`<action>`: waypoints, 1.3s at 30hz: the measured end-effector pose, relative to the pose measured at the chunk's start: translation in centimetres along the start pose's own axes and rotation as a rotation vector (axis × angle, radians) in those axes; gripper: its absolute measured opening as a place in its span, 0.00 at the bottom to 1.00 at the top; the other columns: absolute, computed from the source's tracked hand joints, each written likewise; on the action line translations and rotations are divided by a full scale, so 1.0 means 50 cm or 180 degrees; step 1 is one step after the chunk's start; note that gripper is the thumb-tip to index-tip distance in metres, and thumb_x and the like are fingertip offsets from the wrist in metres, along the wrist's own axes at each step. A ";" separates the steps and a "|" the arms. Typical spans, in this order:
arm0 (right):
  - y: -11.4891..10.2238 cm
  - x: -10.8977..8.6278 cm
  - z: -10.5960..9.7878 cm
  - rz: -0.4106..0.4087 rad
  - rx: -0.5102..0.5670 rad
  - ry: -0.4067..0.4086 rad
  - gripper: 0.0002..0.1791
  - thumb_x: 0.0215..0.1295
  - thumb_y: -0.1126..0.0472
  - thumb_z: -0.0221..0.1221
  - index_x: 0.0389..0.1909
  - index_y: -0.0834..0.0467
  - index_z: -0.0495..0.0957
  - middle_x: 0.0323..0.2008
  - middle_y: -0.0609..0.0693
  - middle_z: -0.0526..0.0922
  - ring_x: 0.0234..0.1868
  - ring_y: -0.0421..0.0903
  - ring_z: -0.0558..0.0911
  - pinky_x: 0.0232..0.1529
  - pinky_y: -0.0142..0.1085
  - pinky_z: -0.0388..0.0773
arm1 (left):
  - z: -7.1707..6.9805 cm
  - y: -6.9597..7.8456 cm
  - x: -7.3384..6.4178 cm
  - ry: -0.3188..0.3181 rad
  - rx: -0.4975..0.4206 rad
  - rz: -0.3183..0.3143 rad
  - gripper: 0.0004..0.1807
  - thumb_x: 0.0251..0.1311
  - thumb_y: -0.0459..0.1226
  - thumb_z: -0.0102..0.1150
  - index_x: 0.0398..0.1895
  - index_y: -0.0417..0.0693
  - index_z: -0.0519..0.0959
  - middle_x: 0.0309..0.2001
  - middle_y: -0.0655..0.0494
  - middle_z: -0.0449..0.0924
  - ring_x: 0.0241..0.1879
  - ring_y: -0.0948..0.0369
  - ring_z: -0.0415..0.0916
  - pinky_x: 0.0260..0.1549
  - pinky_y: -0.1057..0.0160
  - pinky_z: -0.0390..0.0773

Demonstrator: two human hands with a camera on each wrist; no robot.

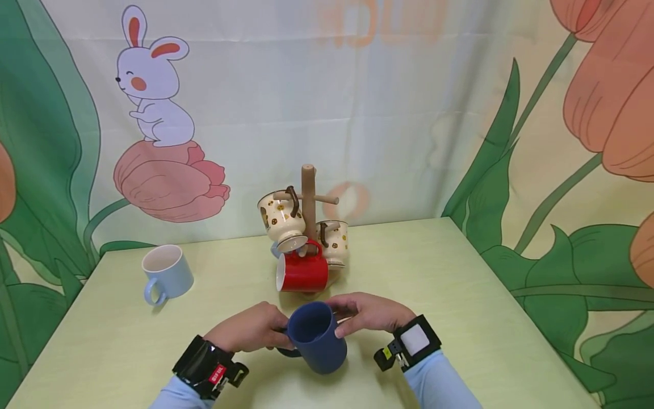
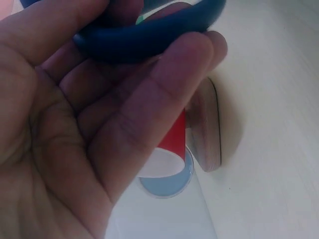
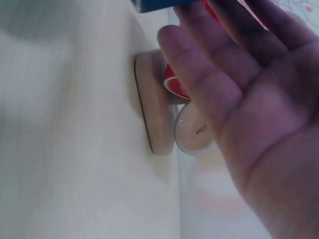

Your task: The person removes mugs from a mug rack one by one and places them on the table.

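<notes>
A dark blue mug is tilted near the front of the table, its opening turned up and back. My left hand grips its handle, with fingers curled round it in the left wrist view. On the mug's other side my right hand holds the body, thumb on the near side and fingers reaching behind the rim. In the right wrist view, those fingers lie fairly long against the mug's edge. Just behind stands a wooden mug tree, a red mug hanging low on its front.
Two cream patterned mugs hang on the tree's left and right pegs. Part of a light blue mug shows behind them. Another light blue mug stands upright at the table's left. A printed cloth hangs behind the table.
</notes>
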State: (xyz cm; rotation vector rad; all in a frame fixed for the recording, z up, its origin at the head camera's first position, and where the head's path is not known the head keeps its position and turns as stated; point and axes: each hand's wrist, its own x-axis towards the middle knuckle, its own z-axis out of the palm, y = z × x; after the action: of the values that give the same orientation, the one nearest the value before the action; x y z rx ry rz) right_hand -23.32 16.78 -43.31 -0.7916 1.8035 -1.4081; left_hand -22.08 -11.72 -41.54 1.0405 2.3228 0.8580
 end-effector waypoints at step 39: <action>-0.029 -0.016 0.007 0.1511 -0.2813 0.1822 0.35 0.63 0.42 0.64 0.64 0.60 0.74 0.56 0.58 0.81 0.57 0.57 0.79 0.56 0.52 0.74 | -0.109 -0.063 -0.120 0.1147 0.0494 -0.1539 0.11 0.60 0.36 0.65 0.21 0.42 0.81 0.17 0.55 0.73 0.18 0.59 0.69 0.20 0.62 0.67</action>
State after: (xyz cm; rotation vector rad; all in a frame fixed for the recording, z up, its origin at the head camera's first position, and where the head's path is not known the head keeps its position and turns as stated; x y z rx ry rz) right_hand -22.52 16.93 -41.81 -0.2950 2.8816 -0.4978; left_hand -23.32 -19.96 -39.04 0.3555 2.8068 0.7200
